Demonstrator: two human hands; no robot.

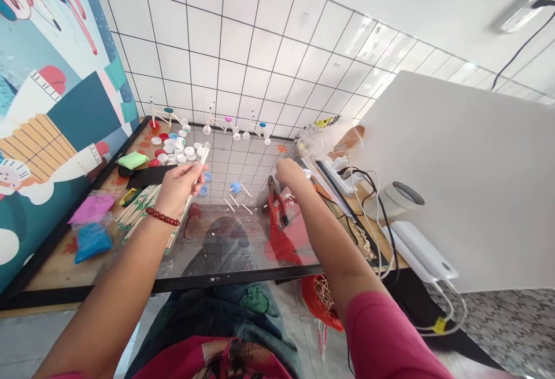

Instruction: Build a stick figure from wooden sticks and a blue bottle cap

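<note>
Fingers of the left hand (pixel 177 185) clamped a long white stick (pixel 203 156) while the right hand (pixel 289 172), its grip unclear, hovered above red-handled pliers (pixel 276 208).

Bagged pink clay (pixel 91 208) and blue clay (pixel 92 242) lie on the wooden table (pixel 56 269) beside a painted mural (pixel 56 78).

White square wall tiles with dark grout lines (pixel 243 61) fill the far side — a painted cartoon mural (pixel 56 78) runs along the left, a white partition (pixel 459 176) rises at right, and speckled grey flooring (pixel 511 327) shows near right.
</note>
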